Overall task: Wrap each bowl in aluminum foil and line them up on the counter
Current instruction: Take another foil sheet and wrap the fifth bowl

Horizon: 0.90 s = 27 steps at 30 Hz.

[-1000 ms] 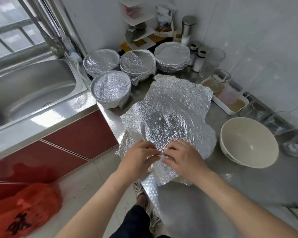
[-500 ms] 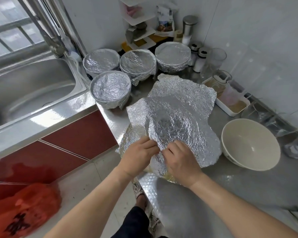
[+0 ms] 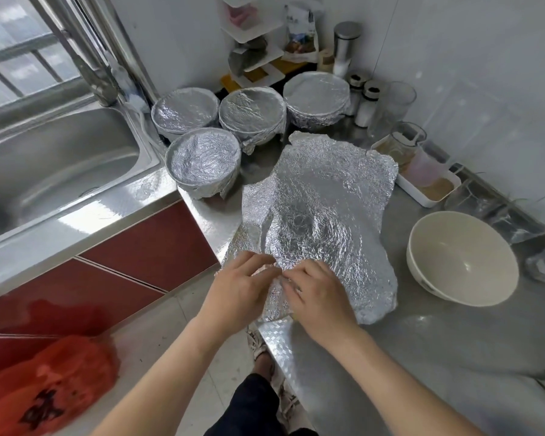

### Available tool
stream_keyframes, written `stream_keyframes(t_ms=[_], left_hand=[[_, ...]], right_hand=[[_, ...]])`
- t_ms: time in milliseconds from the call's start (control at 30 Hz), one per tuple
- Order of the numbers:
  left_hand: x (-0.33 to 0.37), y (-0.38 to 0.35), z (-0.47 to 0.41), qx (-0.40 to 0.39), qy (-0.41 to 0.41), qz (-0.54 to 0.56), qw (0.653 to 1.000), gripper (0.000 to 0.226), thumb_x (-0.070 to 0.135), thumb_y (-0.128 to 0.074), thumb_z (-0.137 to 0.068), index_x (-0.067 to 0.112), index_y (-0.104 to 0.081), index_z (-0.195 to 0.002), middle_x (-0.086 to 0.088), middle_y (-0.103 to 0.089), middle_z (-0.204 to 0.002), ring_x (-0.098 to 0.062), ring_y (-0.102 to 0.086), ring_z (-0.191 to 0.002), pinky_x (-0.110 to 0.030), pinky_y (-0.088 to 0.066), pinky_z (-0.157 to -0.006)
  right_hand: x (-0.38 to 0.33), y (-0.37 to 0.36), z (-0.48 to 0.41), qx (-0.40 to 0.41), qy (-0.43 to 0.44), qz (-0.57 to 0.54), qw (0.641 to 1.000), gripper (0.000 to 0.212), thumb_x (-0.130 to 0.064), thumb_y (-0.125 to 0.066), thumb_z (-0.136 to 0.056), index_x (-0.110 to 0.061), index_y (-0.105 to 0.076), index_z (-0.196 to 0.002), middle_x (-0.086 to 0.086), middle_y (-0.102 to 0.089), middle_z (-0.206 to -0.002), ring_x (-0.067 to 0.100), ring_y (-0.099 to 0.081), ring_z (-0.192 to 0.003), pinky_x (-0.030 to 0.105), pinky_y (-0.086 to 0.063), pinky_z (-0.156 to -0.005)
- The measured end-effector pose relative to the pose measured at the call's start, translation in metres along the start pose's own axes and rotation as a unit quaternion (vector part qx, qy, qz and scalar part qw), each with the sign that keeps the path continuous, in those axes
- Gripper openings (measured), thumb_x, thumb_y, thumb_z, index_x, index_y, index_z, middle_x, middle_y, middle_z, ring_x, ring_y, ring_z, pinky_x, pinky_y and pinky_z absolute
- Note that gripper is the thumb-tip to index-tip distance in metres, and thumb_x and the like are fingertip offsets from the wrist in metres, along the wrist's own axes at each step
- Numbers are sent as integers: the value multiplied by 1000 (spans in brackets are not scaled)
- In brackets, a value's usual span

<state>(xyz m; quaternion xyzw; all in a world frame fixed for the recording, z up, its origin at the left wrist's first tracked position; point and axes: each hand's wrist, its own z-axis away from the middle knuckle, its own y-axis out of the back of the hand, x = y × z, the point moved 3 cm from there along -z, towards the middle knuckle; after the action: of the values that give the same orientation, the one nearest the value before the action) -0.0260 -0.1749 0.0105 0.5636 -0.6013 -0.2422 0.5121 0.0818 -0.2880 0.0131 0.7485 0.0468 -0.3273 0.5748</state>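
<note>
Head view: left hand [image 3: 239,291] and right hand [image 3: 320,297] are pinching foil sheet [image 3: 321,215] at its near edge, hard tugging possibly risking a tear.

A home kitchen: steel sink [image 3: 54,171], counter [image 3: 375,366], spice jars [image 3: 364,103].

Left hand [image 3: 238,289] and right hand [image 3: 320,295] pinching foil sheet [image 3: 321,215] at counter [image 3: 390,357] front edge, four wrapped bowls [image 3: 203,162] behind, bare bowl [image 3: 461,258] right
</note>
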Motion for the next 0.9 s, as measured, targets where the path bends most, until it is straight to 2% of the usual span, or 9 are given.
stream_keyframes(t_ms=[133,233,433,567,700,900], left_hand=[[13,0,-4,-21,-34,27,999,16,27,-65,-91,19,-74,-102,5,-68,-103,-19,-59,-96,-34,-54,-75],[14,-6,-6,-35,-45,30,998,15,31,-69,-91,21,-75,-100,7,-68,-99,-16,-57,-95,-31,-52,-76],[10,-13,-6,-30,-42,16,999,11,25,-76,-85,22,-76,-96,6,-68,-93,-17,-57,-90,-32,-51,-71],[10,-17,-5,-26,-46,-2,999,9,23,-75,-85,23,-74,-93,7,-66,-92,-19,-56,-89,-37,-49,-68],[12,-19,-2,-11,-49,-31,998,11,14,-71,-85,21,-71,-93,7,-66,-94,-19,-55,-92,-36,-45,-73],[12,-7,-6,46,-59,-12,997,19,3,-56,-91,10,-74,-93,-3,-69,-97,-22,-55,-100,-27,-46,-90]], right_hand=[[21,16,2,-23,50,-23,998,32,-34,-46,-93,-16,-72,-94,-6,-61,-86,13,-53,-81,29,-49,-67],[30,16,3,-39,79,-8,996,23,-31,-55,-90,-16,-72,-92,-6,-61,-87,13,-51,-81,30,-50,-69],[35,13,5,-14,145,64,987,10,-22,-72,-83,-14,-69,-90,-3,-58,-85,17,-49,-79,31,-47,-66],[32,9,9,8,178,112,978,4,-17,-65,-87,-14,-66,-85,0,-57,-82,20,-50,-77,34,-45,-65],[31,4,8,27,183,145,972,15,-4,-72,-78,-13,-61,-76,2,-52,-75,21,-47,-71,31,-39,-62],[12,2,4,69,152,134,977,19,0,-68,-78,-10,-56,-68,4,-47,-70,22,-43,-66,31,-38,-57]])
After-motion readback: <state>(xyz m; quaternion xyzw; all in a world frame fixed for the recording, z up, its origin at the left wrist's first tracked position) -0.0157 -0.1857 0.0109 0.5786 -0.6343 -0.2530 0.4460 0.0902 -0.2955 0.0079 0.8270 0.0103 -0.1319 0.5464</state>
